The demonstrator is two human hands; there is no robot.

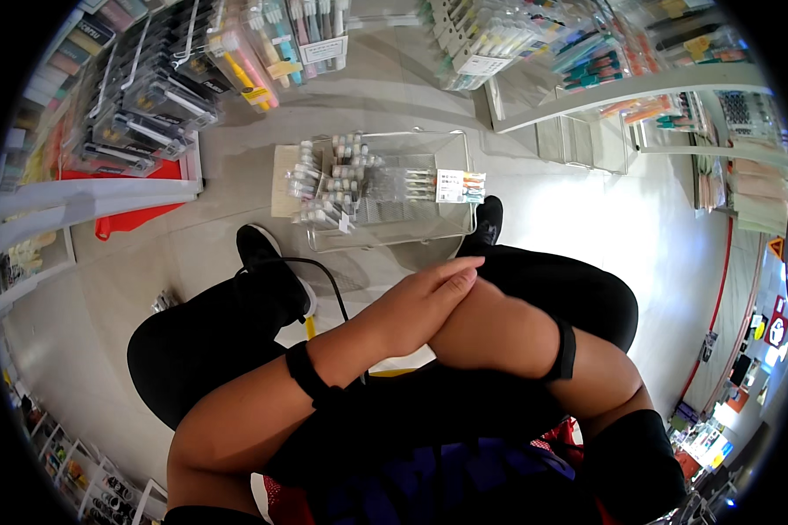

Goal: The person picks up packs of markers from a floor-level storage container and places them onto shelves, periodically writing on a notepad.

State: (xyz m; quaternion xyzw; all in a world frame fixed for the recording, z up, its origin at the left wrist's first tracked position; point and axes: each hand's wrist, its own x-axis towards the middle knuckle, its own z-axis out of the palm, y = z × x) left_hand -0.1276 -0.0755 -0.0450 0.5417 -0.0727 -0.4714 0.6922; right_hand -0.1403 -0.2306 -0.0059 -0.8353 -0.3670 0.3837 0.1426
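Observation:
My left hand (414, 302) and my right hand (492, 321) meet in front of my body, touching, with the left fingers and thumb against the right hand. The right fingers are hidden, and neither hand shows an object in it. Beyond them, a wire mesh basket (433, 226) stands on the floor between my shoes. Clear packs of pens or markers (341, 174) fill its left part. Another pack with white and orange pens (420, 185) lies towards its right side, bearing a printed label. A black strap circles each forearm.
Shelf racks with hanging pen packs (151, 118) stand at the left, and more racked packs (486, 49) at the top right. A second wire basket (584, 141) sits below the right shelf. A red bag (138, 220) lies under the left shelf. A black cable (331, 275) loops near my left shoe.

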